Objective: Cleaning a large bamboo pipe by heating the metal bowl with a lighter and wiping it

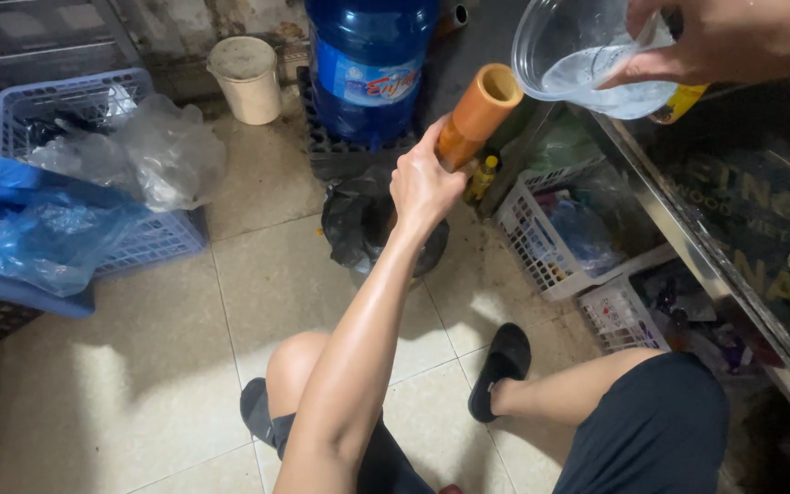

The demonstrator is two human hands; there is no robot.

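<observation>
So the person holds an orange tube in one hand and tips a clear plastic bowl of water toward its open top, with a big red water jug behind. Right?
Nearly: the head view shows the water jug is blue, not red. The left hand does hold the orange tube, and the right hand tilts the clear bowl of water toward its open top.

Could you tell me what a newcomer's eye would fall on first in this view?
Probably the orange tube at top centre, gripped by the left hand with its open end up. Just right of it, the right hand tilts a clear bowl of water towards that opening. Behind them on the tiled floor stands a big blue water jug.
</observation>
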